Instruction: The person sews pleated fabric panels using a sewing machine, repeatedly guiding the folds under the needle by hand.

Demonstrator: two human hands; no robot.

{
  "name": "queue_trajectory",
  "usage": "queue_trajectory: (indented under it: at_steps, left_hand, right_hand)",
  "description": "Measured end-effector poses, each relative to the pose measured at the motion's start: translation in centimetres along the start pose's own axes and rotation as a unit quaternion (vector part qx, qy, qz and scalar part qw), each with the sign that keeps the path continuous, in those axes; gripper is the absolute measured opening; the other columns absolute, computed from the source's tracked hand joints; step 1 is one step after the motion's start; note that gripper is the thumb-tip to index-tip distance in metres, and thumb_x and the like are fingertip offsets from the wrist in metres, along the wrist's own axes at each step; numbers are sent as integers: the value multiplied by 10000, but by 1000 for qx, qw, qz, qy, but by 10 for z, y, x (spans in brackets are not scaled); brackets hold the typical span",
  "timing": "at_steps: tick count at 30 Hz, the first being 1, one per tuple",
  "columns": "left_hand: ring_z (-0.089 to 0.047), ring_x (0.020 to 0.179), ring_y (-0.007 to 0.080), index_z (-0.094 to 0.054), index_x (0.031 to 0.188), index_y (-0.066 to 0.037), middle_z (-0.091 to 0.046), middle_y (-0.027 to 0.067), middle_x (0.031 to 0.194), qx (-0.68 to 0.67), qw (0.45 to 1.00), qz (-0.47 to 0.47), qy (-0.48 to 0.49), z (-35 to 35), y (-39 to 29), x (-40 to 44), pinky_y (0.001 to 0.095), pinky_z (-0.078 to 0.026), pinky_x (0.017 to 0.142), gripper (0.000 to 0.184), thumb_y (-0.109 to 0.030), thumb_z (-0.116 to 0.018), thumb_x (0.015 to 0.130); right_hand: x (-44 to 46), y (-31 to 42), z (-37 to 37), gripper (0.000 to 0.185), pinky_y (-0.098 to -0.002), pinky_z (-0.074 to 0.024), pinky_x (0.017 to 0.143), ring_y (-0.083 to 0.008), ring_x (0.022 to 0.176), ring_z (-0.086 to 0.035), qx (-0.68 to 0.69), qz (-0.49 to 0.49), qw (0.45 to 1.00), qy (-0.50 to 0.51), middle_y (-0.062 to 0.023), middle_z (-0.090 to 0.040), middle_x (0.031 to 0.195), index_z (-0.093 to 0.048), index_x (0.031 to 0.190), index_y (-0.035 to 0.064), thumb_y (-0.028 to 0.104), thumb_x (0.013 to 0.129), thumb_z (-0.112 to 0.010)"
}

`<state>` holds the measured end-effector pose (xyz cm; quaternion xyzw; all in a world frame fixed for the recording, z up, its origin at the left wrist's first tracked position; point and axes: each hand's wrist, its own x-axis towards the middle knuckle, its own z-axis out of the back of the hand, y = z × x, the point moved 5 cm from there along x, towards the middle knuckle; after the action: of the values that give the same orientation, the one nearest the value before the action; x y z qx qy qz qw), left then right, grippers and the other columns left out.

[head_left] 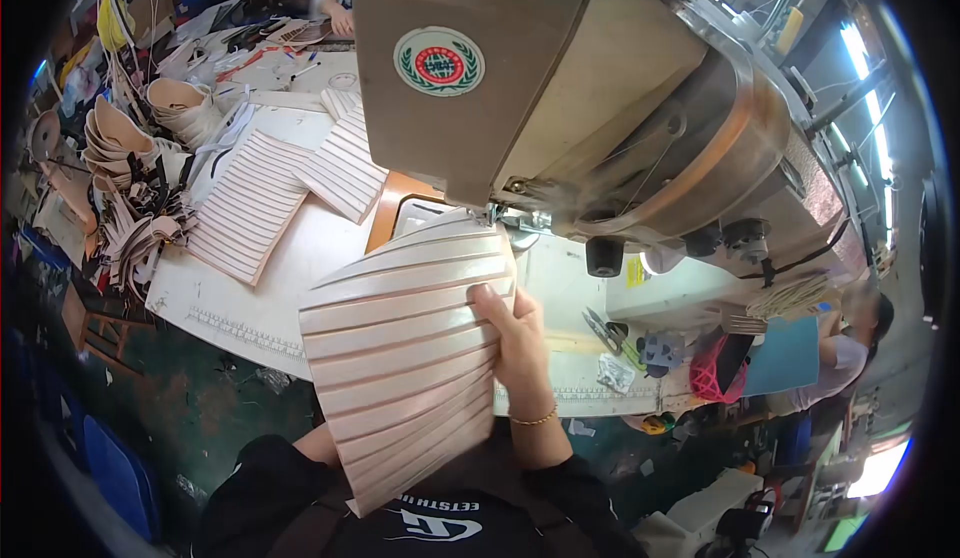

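Note:
A pale pink panel with dark parallel stripes (pixel 400 358) hangs bent over the table's front edge, its top corner by the needle area of a sewing machine (pixel 490 215). My right hand (pixel 515 333) grips its right edge, thumb on the striped face and fingers behind. My left hand is hidden behind the panel; only the forearm shows at the lower left. Two more striped panels (pixel 250 203) (pixel 345 168) lie overlapping on the white table to the left.
The machine head (pixel 480 68) fills the upper middle. Scissors (pixel 603 330) and a pink basket (pixel 715 370) lie right. Curved pieces (pixel 120 143) are piled left. A co-worker's hand (pixel 340 20) is at the far side; another person (pixel 840 358) sits at the right.

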<state>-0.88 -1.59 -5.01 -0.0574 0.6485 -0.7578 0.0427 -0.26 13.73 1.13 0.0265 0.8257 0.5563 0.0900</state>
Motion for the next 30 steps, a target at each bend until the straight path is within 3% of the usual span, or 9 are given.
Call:
queue_trajectory:
  at_steps: [11,13,15,18,20,22,23,25,30]
  left_hand:
    - [-501,1073,273,-370,1268,27,-445,183,1249,49,976,-203,68,48,75,2,359,-413,908,642,-402,-547,825]
    - [-516,1036,298,-371,1247,44,-456,197,1225,-280,947,22,154,38,28,44,347,-422,881,652,-450,-489,839]
    - [-532,998,324,-373,1226,60,-467,212,1200,-564,760,242,214,20,-23,57,334,-431,853,675,-498,-431,852]
    - [-553,955,307,-373,1208,80,-498,221,1154,-478,804,285,207,19,-15,61,313,-443,821,611,-416,-440,858]
    - [-562,935,291,-370,1222,61,-520,211,1130,-349,915,117,165,31,-13,43,330,-453,797,507,-258,-464,840]
    - [-570,904,250,-393,1215,22,-536,174,1102,-547,804,172,156,19,-16,6,351,-460,789,453,-103,-484,789]
    - [-570,870,234,-400,1217,-14,-543,148,1073,-551,820,109,113,16,-10,-6,341,-476,754,468,14,-488,758]
    - [-579,814,206,-428,1190,-7,-562,123,1022,-415,901,-63,105,12,9,-29,282,-497,689,433,29,-500,765]
    - [-592,737,190,-465,1142,11,-584,105,984,-123,948,-162,247,-6,1,-45,244,-505,597,371,9,-527,777]
  right_hand:
    - [12,10,6,241,-153,-417,537,-76,594,-527,-6,22,999,29,-80,-616,756,-586,919,-32,165,794,-645]
    - [14,13,6,215,-161,-416,515,-83,564,-517,-28,32,999,22,-81,-612,743,-580,915,-40,124,788,-635]
    - [16,15,7,192,-168,-415,493,-91,534,-507,-50,42,998,16,-81,-609,731,-574,912,-48,83,782,-625]
    - [17,18,24,178,-165,-407,491,-90,525,-493,-133,62,989,-17,-70,-603,719,-578,900,-46,77,779,-621]
    - [17,22,40,164,-163,-399,489,-90,515,-479,-214,84,972,-55,-58,-597,708,-583,888,-44,72,776,-617]
    - [6,33,56,276,-224,-454,613,-130,646,-532,-250,200,934,-155,-94,-599,776,-565,951,-49,114,746,-654]
    - [2,32,64,276,-224,-454,613,-130,646,-532,-251,197,935,-157,-94,-599,776,-565,951,-49,114,746,-654]
    - [-25,54,76,406,-321,-425,740,-201,799,-504,-423,384,777,-265,-133,-552,915,-545,1005,-22,206,707,-701]
    - [-55,38,33,756,-419,-342,847,-283,959,-418,-549,457,697,-64,-148,-432,1098,-467,1149,34,506,614,-715]
